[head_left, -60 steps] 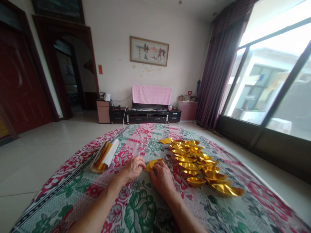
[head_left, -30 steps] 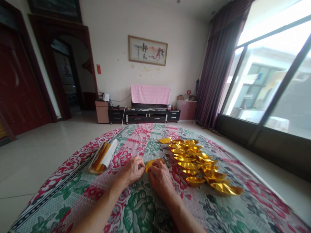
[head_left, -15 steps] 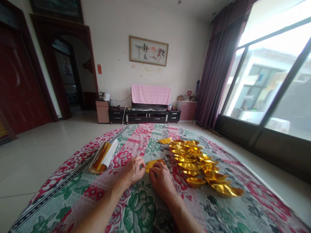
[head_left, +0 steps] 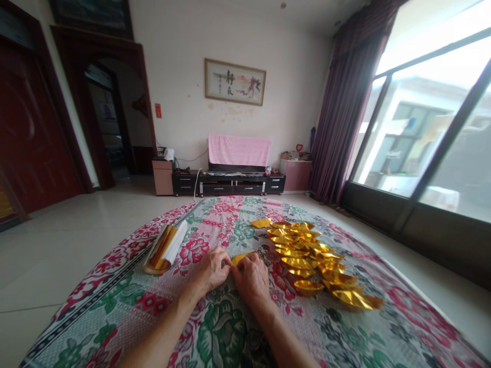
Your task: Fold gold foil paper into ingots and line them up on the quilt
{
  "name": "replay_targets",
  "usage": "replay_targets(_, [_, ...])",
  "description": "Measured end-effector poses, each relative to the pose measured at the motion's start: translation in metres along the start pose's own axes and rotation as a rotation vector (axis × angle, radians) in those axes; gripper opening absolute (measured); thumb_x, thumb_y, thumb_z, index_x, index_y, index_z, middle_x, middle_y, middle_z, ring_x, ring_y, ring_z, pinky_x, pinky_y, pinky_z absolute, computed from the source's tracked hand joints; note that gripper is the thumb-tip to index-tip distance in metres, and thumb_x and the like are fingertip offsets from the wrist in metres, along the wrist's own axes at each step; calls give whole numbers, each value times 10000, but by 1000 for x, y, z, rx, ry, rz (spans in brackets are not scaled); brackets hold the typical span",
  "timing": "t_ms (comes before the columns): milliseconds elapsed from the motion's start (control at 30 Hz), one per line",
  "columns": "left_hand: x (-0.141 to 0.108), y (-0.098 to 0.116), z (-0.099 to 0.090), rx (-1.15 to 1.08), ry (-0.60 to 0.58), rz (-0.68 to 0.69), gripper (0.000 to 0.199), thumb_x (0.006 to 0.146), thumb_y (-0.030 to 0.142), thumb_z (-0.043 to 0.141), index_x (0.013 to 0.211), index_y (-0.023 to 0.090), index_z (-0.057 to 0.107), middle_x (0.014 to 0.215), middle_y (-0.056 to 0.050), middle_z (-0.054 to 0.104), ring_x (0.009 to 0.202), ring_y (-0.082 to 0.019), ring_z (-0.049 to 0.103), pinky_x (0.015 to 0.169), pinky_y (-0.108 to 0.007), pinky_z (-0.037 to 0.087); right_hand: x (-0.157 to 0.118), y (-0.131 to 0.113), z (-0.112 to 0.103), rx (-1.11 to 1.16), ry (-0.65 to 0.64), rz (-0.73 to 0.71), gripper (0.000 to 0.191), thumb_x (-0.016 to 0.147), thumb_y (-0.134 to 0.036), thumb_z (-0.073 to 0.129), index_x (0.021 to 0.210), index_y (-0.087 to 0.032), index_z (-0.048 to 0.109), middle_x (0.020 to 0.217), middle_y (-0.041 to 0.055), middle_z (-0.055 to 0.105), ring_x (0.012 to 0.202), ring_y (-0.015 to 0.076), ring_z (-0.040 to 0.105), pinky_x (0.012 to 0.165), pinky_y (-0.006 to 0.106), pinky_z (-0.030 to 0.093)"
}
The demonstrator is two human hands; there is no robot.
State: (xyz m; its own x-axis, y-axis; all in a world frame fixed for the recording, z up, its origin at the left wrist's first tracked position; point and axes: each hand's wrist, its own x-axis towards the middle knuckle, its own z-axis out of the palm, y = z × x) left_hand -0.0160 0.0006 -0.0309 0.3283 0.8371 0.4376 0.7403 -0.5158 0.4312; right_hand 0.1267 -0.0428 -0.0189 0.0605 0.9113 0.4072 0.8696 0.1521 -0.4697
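A piece of gold foil paper lies on the flowered tablecloth in front of me, mostly covered by my hands. My left hand has its fingers curled, thumb and forefinger pinching the paper's left corner. Over the near and right part of the paper, my right hand is closed with its fingertips pressed on it, close beside the left. To the right stand several folded gold paper ingots in rows. A flatter gold piece sits at their far left end.
A curled stack of gold and white paper sheets rests on the left of the round table's patterned cloth. Beyond the table are a low black cabinet and a pink cloth over a screen.
My right hand has shifted slightly left, toward my left hand, and covers more of the gold paper. The left hand stays nearly where it was.
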Motion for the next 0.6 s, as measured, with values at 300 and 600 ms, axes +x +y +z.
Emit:
replay_targets(300, [-1, 1, -1, -4, -1, -4, 141, 683, 87, 526, 705, 184, 627, 809, -27, 596, 835, -157, 542, 809, -290, 413, -2, 9, -6, 24, -52, -84, 93, 764, -248, 562, 778, -223, 650, 906, 43, 574, 859, 168, 524, 746, 260, 351])
replay_targets(600, [-2, 6, -4, -7, -11, -32, 159, 678, 87, 511, 706, 183, 634, 804, -22, 584, 809, -148, 539, 794, -286, 419, -4, 15, -11, 27, -109, -85, 169, 779, -216, 514, 826, -263, 669, 957, 33, 574, 884, 173, 524, 735, 274, 336])
